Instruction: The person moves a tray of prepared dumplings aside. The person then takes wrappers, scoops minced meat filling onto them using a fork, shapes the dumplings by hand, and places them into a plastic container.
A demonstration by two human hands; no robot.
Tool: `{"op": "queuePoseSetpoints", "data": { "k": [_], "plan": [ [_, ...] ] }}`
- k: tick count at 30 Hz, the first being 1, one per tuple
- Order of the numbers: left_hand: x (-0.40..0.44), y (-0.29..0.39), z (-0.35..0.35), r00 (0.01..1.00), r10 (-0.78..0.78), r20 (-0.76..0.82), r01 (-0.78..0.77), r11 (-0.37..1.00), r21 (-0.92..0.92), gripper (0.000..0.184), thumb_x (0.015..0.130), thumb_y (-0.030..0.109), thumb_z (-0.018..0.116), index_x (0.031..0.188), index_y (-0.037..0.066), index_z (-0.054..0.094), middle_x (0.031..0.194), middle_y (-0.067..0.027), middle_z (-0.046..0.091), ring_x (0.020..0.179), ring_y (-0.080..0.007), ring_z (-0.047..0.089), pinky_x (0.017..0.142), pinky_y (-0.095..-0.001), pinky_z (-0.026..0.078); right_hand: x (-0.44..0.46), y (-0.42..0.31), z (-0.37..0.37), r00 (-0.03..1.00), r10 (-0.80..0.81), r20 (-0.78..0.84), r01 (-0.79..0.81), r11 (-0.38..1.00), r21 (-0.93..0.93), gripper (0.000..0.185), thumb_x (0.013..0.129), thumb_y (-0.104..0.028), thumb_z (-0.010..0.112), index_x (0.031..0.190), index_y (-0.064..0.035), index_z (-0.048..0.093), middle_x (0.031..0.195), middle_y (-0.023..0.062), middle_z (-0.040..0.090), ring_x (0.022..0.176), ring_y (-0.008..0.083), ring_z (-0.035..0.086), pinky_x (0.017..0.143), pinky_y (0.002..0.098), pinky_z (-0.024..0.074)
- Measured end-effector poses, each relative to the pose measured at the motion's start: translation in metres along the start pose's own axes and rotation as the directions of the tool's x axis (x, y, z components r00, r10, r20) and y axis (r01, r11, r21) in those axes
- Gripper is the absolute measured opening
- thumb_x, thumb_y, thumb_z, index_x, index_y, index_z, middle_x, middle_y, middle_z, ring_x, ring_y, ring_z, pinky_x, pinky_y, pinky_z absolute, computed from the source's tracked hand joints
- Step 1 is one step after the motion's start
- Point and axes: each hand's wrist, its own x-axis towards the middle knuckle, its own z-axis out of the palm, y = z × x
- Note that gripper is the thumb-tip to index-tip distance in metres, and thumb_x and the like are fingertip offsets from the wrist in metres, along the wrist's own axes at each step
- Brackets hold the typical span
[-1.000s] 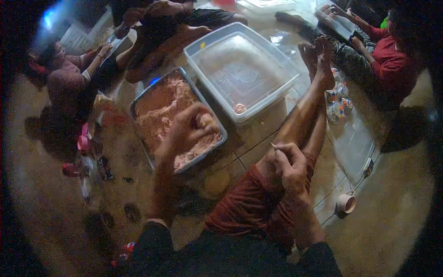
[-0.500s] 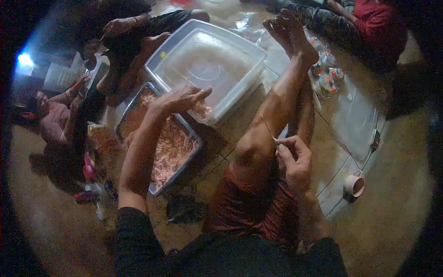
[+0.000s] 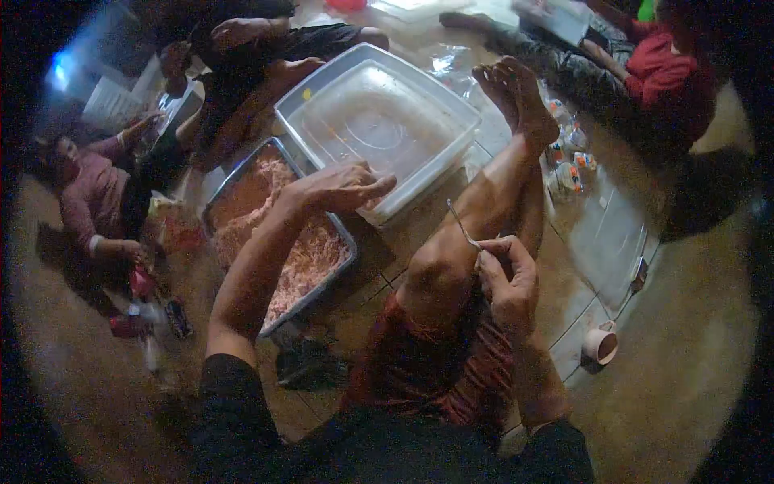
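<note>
I had the right hand (image 3: 509, 278) pinched on a thin tool (image 3: 461, 224), over the leg (image 3: 501, 179). The left hand (image 3: 345, 187) hung curled at the near corner of the clear tub (image 3: 387, 105); from my end I couldn't tell whether it held anything. The tray (image 3: 310, 294) of pink crumbs (image 3: 306, 262) sat beside the tub on the floor (image 3: 685, 323). I judged the step as handwork at that corner; the next called for a light grip.
</note>
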Motion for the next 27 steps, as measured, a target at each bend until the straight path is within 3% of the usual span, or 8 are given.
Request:
{"op": "queuePoseSetpoints", "data": {
  "k": [6,10,14,16,18,21,24,27],
  "plan": [
    [-0.01,-0.018,0.018,0.994,0.08,-0.078,-0.065,0.982,0.179,0.08,0.1,0.072,0.03,0.088,0.002,0.067,0.084,-0.0201,0.065,0.082,-0.0348,0.062,0.081,-0.0495,0.047,0.003,-0.018,0.012,0.998,-0.06,0.017,0.062,0.993,-0.096,0.009,0.097,-0.005,0.06,0.102,-0.0007,0.065,0.085,0.0004,0.063,0.076,0.0074,0.054,0.069,0.0235,0.0424],
    [-0.028,-0.013,0.042,0.966,0.106,-0.235,-0.007,0.922,0.387,0.056,0.102,0.058,0.044,0.137,0.018,0.062,0.136,-0.0111,0.059,0.129,-0.0305,0.052,0.117,-0.0542,0.028,0.009,-0.031,0.032,0.988,-0.134,0.076,0.146,0.974,-0.173,0.012,0.094,-0.004,0.061,0.102,0.0017,0.067,0.088,0.0059,0.069,0.083,0.0135,0.063,0.079,0.0278,0.0506],
    [-0.071,0.003,0.068,0.664,0.24,-0.708,-0.083,0.965,0.249,0.042,0.099,0.034,0.064,0.132,0.009,0.063,0.133,-0.0166,0.063,0.123,-0.0309,0.06,0.109,-0.0474,0.043,0.01,-0.06,0.068,0.984,0.067,0.167,-0.03,0.976,-0.217,0.013,0.095,-0.005,0.061,0.104,0.0013,0.068,0.089,0.0072,0.07,0.082,0.0145,0.064,0.078,0.0289,0.052],
    [-0.098,0.003,0.099,0.442,-0.091,-0.892,-0.318,0.914,-0.251,0.027,0.098,0.025,0.068,0.115,0.005,0.071,0.112,-0.0159,0.072,0.101,-0.0298,0.07,0.09,-0.0416,0.055,0.02,-0.061,0.088,0.942,-0.068,0.329,0.182,0.927,-0.328,0.014,0.095,-0.005,0.061,0.106,0.0005,0.068,0.091,0.0082,0.071,0.081,0.0142,0.064,0.076,0.0303,0.0527],
    [-0.141,0.014,0.138,0.299,-0.069,-0.952,-0.355,0.918,-0.178,0.015,0.094,0.012,0.071,0.106,0.002,0.072,0.093,-0.0108,0.075,0.08,-0.0239,0.072,0.071,-0.0348,0.057,0.036,-0.044,0.111,0.822,-0.204,0.531,0.467,0.776,-0.425,0.016,0.091,-0.006,0.063,0.107,-0.0025,0.068,0.093,0.0137,0.072,0.08,0.0291,0.068,0.075,0.0391,0.0542],
    [-0.196,0.028,0.216,0.462,-0.375,-0.804,-0.235,0.822,-0.519,0.015,0.094,0.014,0.07,0.1,0.001,0.071,0.092,-0.0117,0.073,0.078,-0.0211,0.071,0.07,-0.0336,0.056,0.061,-0.016,0.169,0.648,-0.173,0.742,0.699,0.522,-0.489,0.023,0.086,-0.007,0.062,0.109,-0.0072,0.064,0.098,0.0174,0.07,0.09,0.0416,0.066,0.082,0.0473,0.0521],
    [-0.214,0.039,0.272,0.483,-0.533,-0.695,-0.039,0.78,-0.625,0.017,0.094,0.017,0.069,0.1,0.001,0.071,0.092,-0.0123,0.074,0.079,-0.0212,0.071,0.07,-0.0339,0.057,0.087,0.023,0.233,0.588,-0.162,0.792,0.794,0.298,-0.529,0.023,0.084,-0.009,0.062,0.107,-0.0095,0.061,0.105,0.0148,0.068,0.101,0.0358,0.066,0.089,0.0474,0.0484],
    [-0.222,0.035,0.32,0.501,-0.523,-0.69,0.2,0.845,-0.496,0.021,0.096,0.022,0.067,0.102,0.003,0.072,0.092,-0.0121,0.074,0.08,-0.0211,0.071,0.073,-0.0339,0.057,0.102,0.061,0.279,0.296,-0.601,0.743,0.931,0.005,-0.366,0.017,0.086,-0.01,0.063,0.102,-0.0063,0.068,0.103,0.0114,0.067,0.105,0.0319,0.064,0.095,0.0508,0.0429]
  ]
}}
